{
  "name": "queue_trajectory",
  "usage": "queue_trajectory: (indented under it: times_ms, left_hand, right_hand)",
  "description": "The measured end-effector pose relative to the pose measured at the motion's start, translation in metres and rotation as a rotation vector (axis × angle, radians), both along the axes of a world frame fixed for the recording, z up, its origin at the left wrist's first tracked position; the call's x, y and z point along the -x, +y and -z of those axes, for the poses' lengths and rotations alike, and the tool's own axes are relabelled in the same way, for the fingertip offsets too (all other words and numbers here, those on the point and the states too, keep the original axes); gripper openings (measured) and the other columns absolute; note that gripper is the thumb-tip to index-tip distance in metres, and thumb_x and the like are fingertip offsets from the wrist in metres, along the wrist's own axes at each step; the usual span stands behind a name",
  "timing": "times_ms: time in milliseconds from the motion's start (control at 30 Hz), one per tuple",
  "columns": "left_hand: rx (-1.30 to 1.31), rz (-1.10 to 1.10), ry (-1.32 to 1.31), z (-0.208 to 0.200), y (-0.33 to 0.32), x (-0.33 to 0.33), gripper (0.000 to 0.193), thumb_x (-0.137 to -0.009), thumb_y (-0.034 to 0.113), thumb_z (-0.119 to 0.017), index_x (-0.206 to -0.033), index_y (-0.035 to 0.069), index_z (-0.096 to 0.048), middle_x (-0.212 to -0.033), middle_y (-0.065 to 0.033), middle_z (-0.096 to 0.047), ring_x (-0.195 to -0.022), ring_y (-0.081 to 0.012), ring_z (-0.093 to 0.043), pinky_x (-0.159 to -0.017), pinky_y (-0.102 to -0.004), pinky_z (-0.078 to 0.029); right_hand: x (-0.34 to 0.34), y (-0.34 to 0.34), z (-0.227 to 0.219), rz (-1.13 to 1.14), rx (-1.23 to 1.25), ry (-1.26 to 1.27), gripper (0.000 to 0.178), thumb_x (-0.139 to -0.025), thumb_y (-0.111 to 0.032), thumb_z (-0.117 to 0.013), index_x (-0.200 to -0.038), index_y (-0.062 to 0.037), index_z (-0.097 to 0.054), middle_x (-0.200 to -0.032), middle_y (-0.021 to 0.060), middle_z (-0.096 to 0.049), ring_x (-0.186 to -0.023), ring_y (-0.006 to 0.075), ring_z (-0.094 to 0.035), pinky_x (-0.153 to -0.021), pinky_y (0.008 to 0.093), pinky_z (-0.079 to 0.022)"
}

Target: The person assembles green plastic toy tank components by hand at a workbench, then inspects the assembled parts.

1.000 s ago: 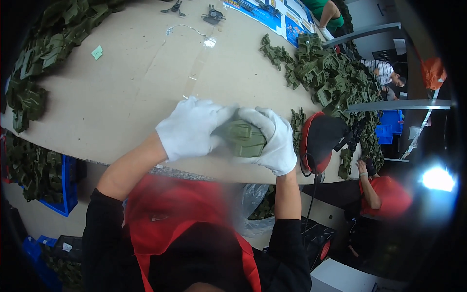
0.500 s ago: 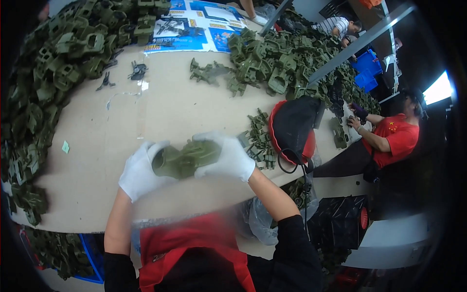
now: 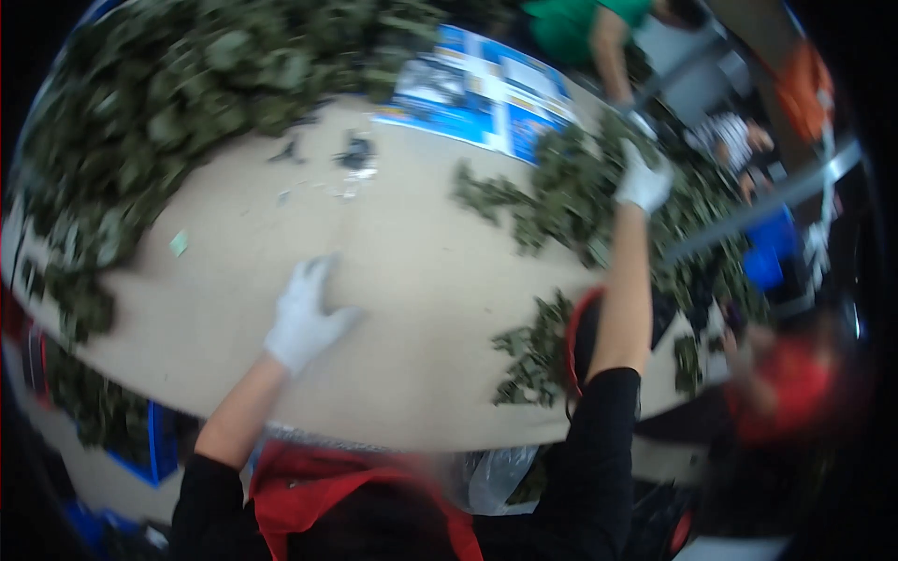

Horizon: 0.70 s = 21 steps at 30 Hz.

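Note:
My left hand (image 3: 307, 318), in a white glove, hovers over the bare tabletop with thumb and fingers apart and nothing in it. My right hand (image 3: 645, 178), also gloved, is stretched far to the right, at the heap of olive-green plastic parts (image 3: 571, 192). Motion blur smears its fingers, so whether a part is in them cannot be made out. Nearer me, a small cluster of green plastic pieces (image 3: 531, 355) lies beside a black bag with a red rim (image 3: 582, 341), which my right forearm partly covers.
Another big heap of green parts (image 3: 206, 103) fills the far left. A blue printed sheet (image 3: 468, 122) lies at the back, near small dark parts (image 3: 355, 150). A metal bar (image 3: 767, 206) slants across the right. Co-workers stand there, one in a green shirt (image 3: 580, 28), one in red (image 3: 790, 383).
The green plastic part is gone from between my hands. My right hand has swung out to the right-hand heap; the left has opened. The view has shifted, and a green-shirted person shows.

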State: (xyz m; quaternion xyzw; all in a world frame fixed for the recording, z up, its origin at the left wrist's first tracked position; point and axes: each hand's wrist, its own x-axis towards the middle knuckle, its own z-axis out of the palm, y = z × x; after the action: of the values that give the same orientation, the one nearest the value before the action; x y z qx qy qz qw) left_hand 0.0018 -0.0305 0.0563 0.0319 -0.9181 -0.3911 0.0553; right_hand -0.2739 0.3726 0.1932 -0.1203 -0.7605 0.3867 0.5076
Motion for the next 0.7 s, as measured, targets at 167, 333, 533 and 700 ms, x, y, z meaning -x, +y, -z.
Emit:
queue_trajectory:
  times_ms: [167, 333, 533, 700]
  left_hand:
    - [0.057, 0.132, 0.016, 0.008, 0.000, 0.007, 0.063, -0.076, 0.029, -0.071, -0.131, 0.006, -0.050, -0.129, -0.0221, -0.047, -0.116, -0.0414, -0.051, -0.098, -0.0458, -0.045]
    - [0.061, 0.156, 0.075, 0.005, -0.005, -0.007, 0.055, -0.076, 0.022, -0.072, -0.123, 0.002, -0.052, -0.122, -0.0225, -0.049, -0.111, -0.0377, -0.053, -0.093, -0.0471, -0.046]
    - [0.126, 0.244, 0.146, 0.015, 0.009, -0.010, 0.045, -0.074, 0.015, -0.064, -0.117, 0.004, -0.057, -0.117, -0.0221, -0.051, -0.106, -0.0382, -0.053, -0.089, -0.0473, -0.048]
    - [-0.064, 0.129, 0.085, 0.002, 0.002, 0.005, 0.036, -0.080, 0.011, -0.063, -0.115, 0.002, -0.056, -0.115, -0.0232, -0.053, -0.105, -0.0395, -0.056, -0.090, -0.0489, -0.048]
  right_hand:
    - [0.028, 0.081, 0.024, 0.296, -0.712, -0.731, 0.074, -0.071, -0.031, -0.075, -0.140, -0.0244, -0.048, -0.114, 0.0199, -0.066, -0.102, 0.0361, -0.064, -0.087, 0.0486, -0.052]
    - [0.037, -0.006, -0.002, 0.481, -0.830, -0.984, 0.059, -0.075, -0.036, -0.072, -0.129, -0.0184, -0.057, -0.111, 0.0187, -0.065, -0.099, 0.0308, -0.065, -0.082, 0.0487, -0.053]
    - [-0.016, -0.281, 0.045, -0.796, -0.911, -0.620, 0.060, -0.077, -0.027, -0.070, -0.130, -0.0016, -0.056, -0.127, 0.0218, -0.059, -0.115, 0.0345, -0.059, -0.102, 0.0390, -0.042]
    - [-0.033, -0.489, 0.066, -1.196, -0.510, -0.569, 0.093, -0.065, -0.042, -0.083, -0.139, -0.0006, -0.045, -0.128, 0.0226, -0.059, -0.109, 0.0308, -0.063, -0.089, 0.0367, -0.051]
